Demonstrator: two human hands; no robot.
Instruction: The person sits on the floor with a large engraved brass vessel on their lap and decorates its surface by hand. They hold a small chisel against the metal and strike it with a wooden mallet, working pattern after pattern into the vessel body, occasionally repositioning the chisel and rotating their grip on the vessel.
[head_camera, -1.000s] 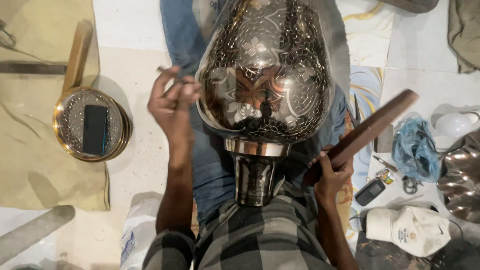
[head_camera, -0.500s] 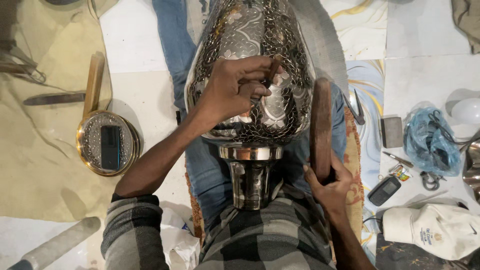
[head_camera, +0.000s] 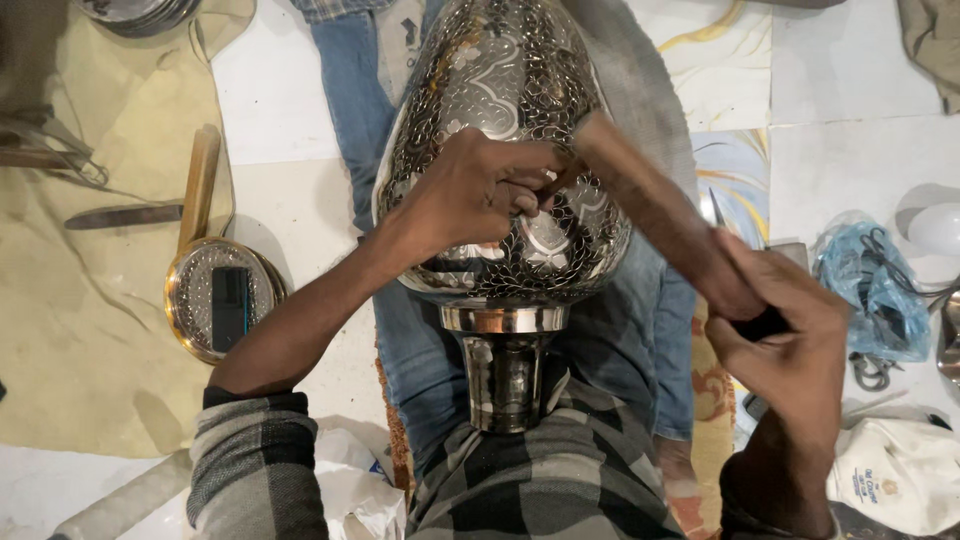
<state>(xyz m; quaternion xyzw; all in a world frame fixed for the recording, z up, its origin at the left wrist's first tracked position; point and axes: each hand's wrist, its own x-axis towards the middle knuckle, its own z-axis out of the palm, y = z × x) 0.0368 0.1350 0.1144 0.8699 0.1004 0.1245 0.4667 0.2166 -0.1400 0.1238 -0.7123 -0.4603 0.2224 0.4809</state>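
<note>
A large engraved silver vase (head_camera: 480, 90) lies across my lap, its neck (head_camera: 503, 370) pointing toward me. My left hand (head_camera: 480, 190) rests on the vase's belly and pinches a small metal chisel (head_camera: 548, 178) against the surface. My right hand (head_camera: 785, 325) grips the lower end of a brown wooden stick (head_camera: 650, 205). The stick slants up and left, and its upper end sits right at the chisel by my left fingers.
A round brass dish (head_camera: 190, 300) with a dark phone in it lies on a tan cloth (head_camera: 90, 330) at the left, beside a wooden handle (head_camera: 200, 185) and metal tools. A blue plastic bag (head_camera: 870, 290) and a white cap (head_camera: 900, 470) lie at the right.
My left hand went from beside the vase onto its belly with the chisel. My right hand swung the wooden stick from upright at the right side over to the chisel.
</note>
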